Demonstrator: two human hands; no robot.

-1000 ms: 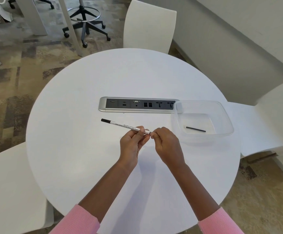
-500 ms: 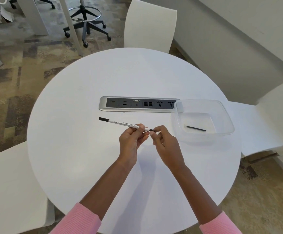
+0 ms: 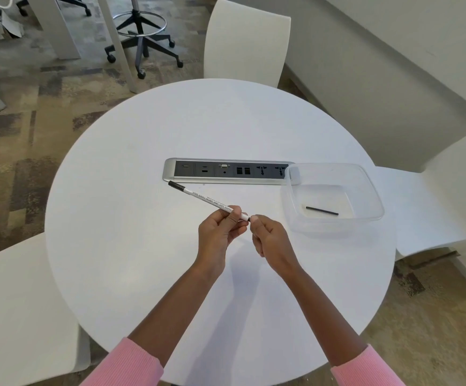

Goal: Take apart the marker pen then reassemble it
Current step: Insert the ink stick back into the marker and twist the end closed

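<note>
A thin white marker pen with printed text and a black far end slants up to the left above the round white table. My left hand grips its near end. My right hand pinches a small dark part at the pen's near tip, mostly hidden by the fingertips. A thin black rod lies in the clear plastic container at the right.
A silver power and data socket strip is set into the table behind the pen. White chairs stand at the far side, the right and the near left. A stool base on castors sits on the floor beyond.
The pen's far end has tilted slightly higher and to the left. My right fingertips, which had drawn a short dark part out of the tip, are now close against the pen's end again.
</note>
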